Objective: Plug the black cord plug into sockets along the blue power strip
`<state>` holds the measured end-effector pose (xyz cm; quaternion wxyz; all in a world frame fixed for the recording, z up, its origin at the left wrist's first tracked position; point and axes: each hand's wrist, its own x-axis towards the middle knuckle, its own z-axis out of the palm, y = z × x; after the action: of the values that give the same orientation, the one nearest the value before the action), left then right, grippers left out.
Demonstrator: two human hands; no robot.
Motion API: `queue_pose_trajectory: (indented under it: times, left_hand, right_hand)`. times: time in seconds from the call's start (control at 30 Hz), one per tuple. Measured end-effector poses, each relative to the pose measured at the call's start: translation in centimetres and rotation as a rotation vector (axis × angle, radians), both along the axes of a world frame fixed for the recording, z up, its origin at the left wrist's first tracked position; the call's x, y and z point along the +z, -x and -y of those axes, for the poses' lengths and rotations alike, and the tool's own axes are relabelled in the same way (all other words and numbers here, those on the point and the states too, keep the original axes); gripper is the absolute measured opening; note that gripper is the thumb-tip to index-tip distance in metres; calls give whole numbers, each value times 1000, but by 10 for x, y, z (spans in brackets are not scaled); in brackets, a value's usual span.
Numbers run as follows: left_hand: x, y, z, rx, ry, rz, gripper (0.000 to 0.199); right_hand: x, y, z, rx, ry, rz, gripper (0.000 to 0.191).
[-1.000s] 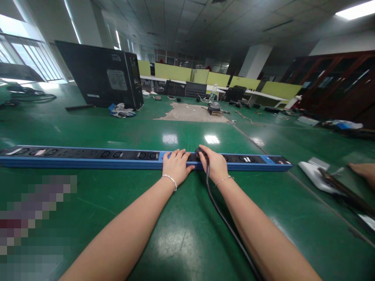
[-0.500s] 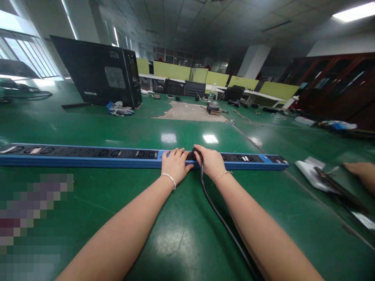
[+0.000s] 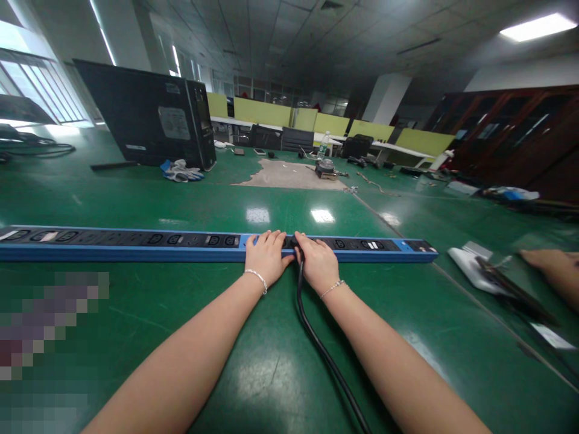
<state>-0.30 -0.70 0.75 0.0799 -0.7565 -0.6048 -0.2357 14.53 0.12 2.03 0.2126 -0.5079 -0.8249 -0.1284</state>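
Note:
A long blue power strip (image 3: 136, 255) with black sockets lies across the green surface. My left hand (image 3: 266, 258) holds it near the middle, fingers reaching over the top to the far edge, thumb along the near side. Right beside it, my right hand (image 3: 318, 258) is closed round a black plug (image 3: 295, 241) at the strip's socket face. Fingers hide much of the plug, so I cannot tell how deep it sits. From the plug a black power cord (image 3: 316, 337) runs down towards me between my forearms.
A black computer case (image 3: 149, 117) stands at the back left, with work gloves (image 3: 182, 171) beside it. Further off are a bottle (image 3: 324, 144) and a bare patch of floor (image 3: 289, 175). At the right, another person's hand (image 3: 552, 268) is near a white object (image 3: 470, 268).
My right hand has turned and shifted slightly left on the plug, and the cord has swung left with it. My left hand stays on the strip. The view has shifted a little.

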Motion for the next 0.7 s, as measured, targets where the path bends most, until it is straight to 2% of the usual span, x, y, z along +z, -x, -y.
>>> queue_pose_trajectory:
  times: [0.13, 0.23, 0.3, 0.37, 0.5, 0.6, 0.7]
  left_hand:
    - [3, -1, 1, 1, 5, 17, 57]
    - [7, -2, -3, -116, -24, 33, 51]
    - [12, -4, -9, -216, -2, 49, 45]
    - [22, -7, -13, -241, 74, 72, 44]
    - [50, -22, -18, -55, 222, -3, 35]
    - [68, -41, -21, 105, 350, -71, 38]
    - [77, -60, -23, 136, 435, -72, 29]
  right_hand:
    - [-3, -17, -2, 120, 111, -114, 47]
    - [-9, -28, -7, 183, 153, -252, 49]
    - [-15, -32, -11, 169, 124, -304, 49]
    - [-18, -33, -14, 99, 79, -299, 46]
    - [-18, -34, -14, -61, 47, -202, 40]
    - [-15, -36, -13, -76, 71, -153, 43]
    - [-10, -39, -15, -49, 96, -106, 47]
